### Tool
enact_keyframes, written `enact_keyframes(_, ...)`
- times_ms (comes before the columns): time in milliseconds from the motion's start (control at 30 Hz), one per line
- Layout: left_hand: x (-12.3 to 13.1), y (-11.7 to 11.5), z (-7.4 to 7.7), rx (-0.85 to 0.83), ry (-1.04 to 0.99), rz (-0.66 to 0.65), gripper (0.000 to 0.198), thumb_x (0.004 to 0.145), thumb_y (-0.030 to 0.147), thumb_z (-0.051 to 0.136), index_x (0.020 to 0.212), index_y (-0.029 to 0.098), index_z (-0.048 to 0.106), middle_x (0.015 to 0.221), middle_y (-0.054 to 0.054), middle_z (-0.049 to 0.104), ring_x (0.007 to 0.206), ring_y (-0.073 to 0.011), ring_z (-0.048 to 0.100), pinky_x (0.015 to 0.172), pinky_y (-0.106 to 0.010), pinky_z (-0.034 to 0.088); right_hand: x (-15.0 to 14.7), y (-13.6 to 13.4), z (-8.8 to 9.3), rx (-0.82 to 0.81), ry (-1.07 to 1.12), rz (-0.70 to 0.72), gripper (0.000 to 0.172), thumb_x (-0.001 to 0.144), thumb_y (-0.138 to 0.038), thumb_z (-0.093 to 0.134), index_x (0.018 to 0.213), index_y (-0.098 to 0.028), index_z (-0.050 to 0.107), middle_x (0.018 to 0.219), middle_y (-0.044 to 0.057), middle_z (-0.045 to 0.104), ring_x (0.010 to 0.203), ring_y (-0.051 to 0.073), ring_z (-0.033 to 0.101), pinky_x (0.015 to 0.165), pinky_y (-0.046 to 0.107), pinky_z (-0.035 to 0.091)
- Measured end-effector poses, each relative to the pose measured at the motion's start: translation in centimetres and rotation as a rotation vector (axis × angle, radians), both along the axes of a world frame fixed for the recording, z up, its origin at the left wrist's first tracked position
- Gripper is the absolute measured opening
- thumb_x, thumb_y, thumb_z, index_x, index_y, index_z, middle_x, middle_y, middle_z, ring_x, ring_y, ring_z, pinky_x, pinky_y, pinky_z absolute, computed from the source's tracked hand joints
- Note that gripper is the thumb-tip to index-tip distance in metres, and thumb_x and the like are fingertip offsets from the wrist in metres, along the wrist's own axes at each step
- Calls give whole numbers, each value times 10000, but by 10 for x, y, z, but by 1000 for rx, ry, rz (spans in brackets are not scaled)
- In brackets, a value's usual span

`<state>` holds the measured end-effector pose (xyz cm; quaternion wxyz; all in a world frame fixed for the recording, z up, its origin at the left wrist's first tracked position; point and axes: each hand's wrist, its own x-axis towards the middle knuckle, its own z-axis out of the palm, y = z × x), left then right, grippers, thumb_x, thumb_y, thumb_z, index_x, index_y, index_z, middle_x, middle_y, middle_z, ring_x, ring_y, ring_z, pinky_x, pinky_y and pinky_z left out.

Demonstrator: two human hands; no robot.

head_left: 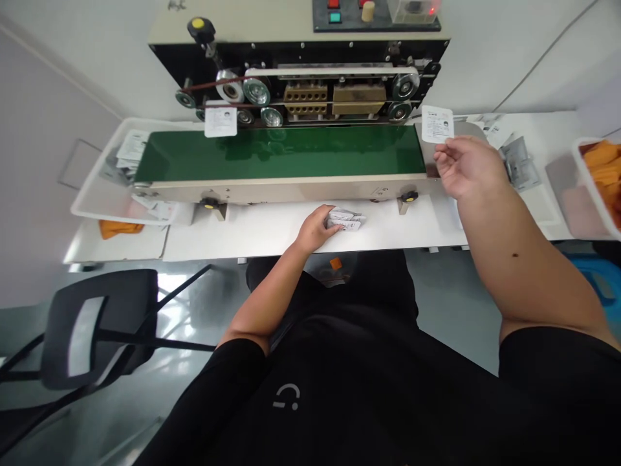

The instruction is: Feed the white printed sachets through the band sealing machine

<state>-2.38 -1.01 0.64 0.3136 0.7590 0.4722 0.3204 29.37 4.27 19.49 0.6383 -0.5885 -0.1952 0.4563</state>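
My right hand, at the right end of the band sealer, pinches the lower edge of a small white printed packet. That packet is held upright beside the rollers. My left hand rests on the white table in front of the machine, its fingers closed around a loose stack of similar white packets. Another white packet stands at the left part of the sealer, its top at the band and its lower part over the green conveyor belt.
A clear plastic bin with several packets stands left, beside an orange piece. Clear pouches lie right of the sealer. A bin of orange items stands far right. A black chair is at lower left.
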Motion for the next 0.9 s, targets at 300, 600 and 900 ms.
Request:
enact_keyframes(300,0,-2,4,-18,-3,-6,451,881,369,819,1268,191,668,1180,-106,721,1114,-290,684,999,-410,547,-19,32,7,-61,-72,64,237,1008,61,468,888,-119,565,656,33,633,573,64,611,582,129,524)
enact_keyframes(600,0,0,1,-5,-6,-25,467,884,376,813,1287,194,664,1180,-108,723,1114,-296,688,982,-413,551,-43,57,2,-121,-102,160,173,1032,30,482,948,-93,570,745,30,643,603,41,623,590,111,536)
enact_keyframes(900,0,-3,2,-2,9,-22,483,896,378,805,1324,210,656,1200,-104,726,1126,-293,694,973,-402,556,-60,61,-26,59,-8,363,264,952,-281,801,1024,-182,567,859,16,667,784,123,741,583,157,602)
